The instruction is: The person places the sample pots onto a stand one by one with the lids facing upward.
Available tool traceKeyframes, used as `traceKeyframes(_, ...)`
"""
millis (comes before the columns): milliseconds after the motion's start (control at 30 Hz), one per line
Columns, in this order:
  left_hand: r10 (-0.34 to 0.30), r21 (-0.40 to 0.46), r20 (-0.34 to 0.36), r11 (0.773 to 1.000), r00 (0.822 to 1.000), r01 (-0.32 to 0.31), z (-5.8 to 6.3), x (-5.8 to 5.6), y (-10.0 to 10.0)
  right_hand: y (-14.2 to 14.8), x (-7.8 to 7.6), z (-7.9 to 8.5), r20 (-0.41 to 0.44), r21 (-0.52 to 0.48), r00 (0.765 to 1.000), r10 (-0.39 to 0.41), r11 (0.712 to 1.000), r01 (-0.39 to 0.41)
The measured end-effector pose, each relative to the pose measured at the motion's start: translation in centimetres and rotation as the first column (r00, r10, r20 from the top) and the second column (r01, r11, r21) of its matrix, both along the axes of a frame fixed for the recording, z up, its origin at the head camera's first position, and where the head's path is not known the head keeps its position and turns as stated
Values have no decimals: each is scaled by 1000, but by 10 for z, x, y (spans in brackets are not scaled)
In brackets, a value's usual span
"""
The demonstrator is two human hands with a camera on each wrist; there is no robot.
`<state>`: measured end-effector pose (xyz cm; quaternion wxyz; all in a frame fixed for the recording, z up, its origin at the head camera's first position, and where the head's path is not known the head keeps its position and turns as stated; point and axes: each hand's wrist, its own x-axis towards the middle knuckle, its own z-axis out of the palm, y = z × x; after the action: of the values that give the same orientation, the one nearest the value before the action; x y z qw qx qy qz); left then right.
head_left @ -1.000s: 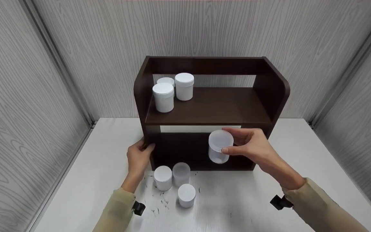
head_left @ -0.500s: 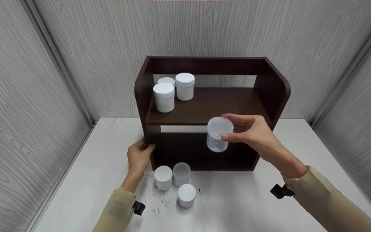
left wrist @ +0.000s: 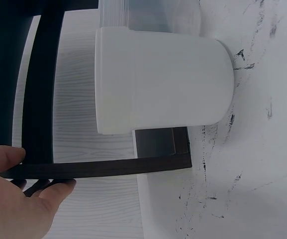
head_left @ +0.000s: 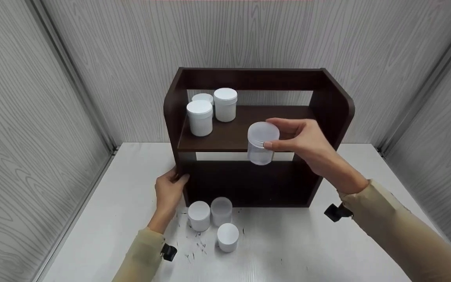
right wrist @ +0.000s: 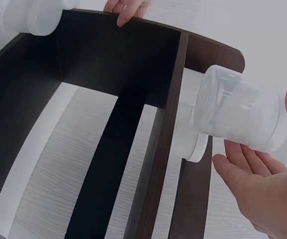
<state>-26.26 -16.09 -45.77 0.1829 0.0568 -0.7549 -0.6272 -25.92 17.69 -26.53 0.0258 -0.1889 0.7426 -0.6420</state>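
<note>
In the head view my right hand [head_left: 307, 143] pinches a translucent lidded jar [head_left: 260, 150] near its top, thumb in front. The jar hangs upright before the front edge of the upper board of a dark brown two-tier shelf [head_left: 257, 176]. My left hand [head_left: 169, 190] grips the shelf's left side panel; the left wrist view has the thumb [left wrist: 6, 155] on one face and fingers [left wrist: 58, 193] on the other. A white jar [head_left: 199, 216] stands on the table close by that hand.
Several white jars, including a front one [head_left: 200, 119], stand at the left of the upper board. On the table [head_left: 288, 243], a translucent jar [head_left: 221, 211] and another white jar [head_left: 228, 237] stand before the shelf. Pale wood-grain walls [head_left: 249, 35] enclose the area.
My right hand has raised the translucent jar from in front of the lower compartment to the upper board's height, drifting slightly left. My left hand keeps its grip on the panel.
</note>
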Motion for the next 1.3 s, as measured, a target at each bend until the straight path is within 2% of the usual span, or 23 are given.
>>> traceKeyframes(233, -3, 1, 3, 1000, 1000, 3, 0, 1, 0, -12, -13, 5, 17, -20, 1000, 11, 1000, -11)
traceKeyframes(467, -10, -9, 8, 1000, 1000, 10, 0, 1, 1, -24, -30, 5, 34, 28, 999, -41, 999, 40)
traceKeyframes(667, -3, -13, 22, 1000, 1000, 3, 0, 1, 1, -36, -44, 5, 17, 8, 998, -59, 998, 59)
traceKeyframes(1000, 2, 9, 3, 1000, 1000, -2, 1, 0, 1, -57, -59, 7, 2, -6, 998, -67, 998, 67)
traceKeyframes(1300, -4, 20, 20, 1000, 1000, 3, 0, 0, 1, -66, -72, 1, 6, 32, 996, -88, 996, 88)
